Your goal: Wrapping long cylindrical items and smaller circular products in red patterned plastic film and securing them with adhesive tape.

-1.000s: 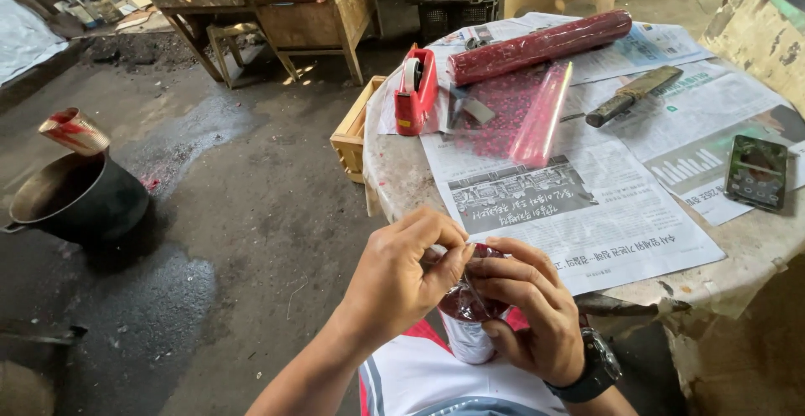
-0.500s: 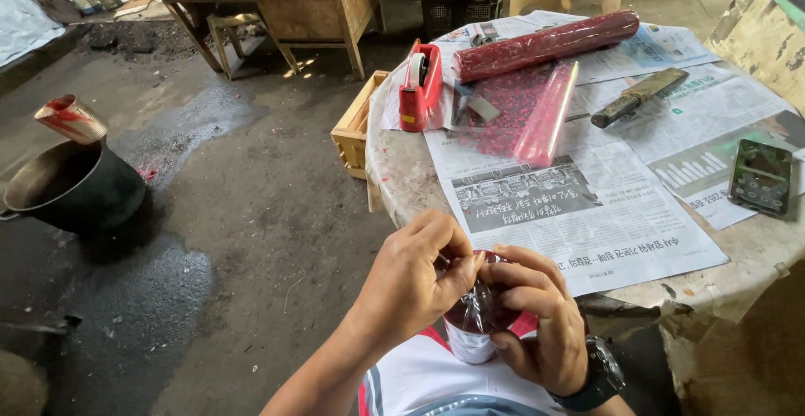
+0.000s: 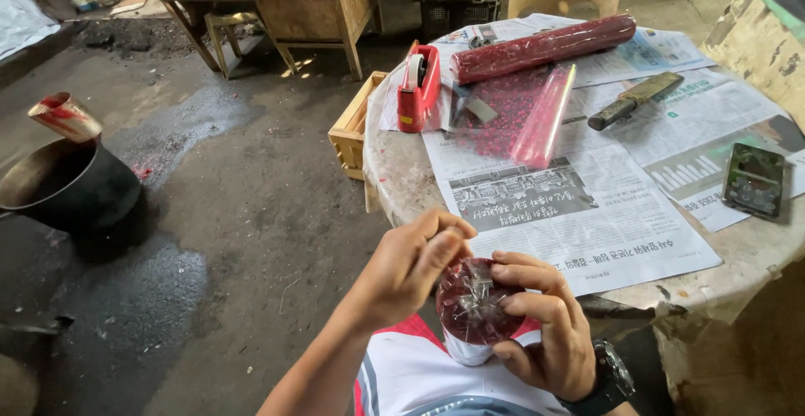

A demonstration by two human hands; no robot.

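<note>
The can [image 3: 471, 319], its top wrapped in dark red film, sat over the person's lap, just off the table [image 3: 402, 183] edge. The right hand [image 3: 549, 332] gripped its side, fingers curled round it. The left hand [image 3: 411, 267] pinched the film at the top. On the newspaper [image 3: 587, 223] lay a film roll [image 3: 543, 47], tape dispenser [image 3: 417, 89], knife [image 3: 633, 100] and phone [image 3: 755, 179].
</note>
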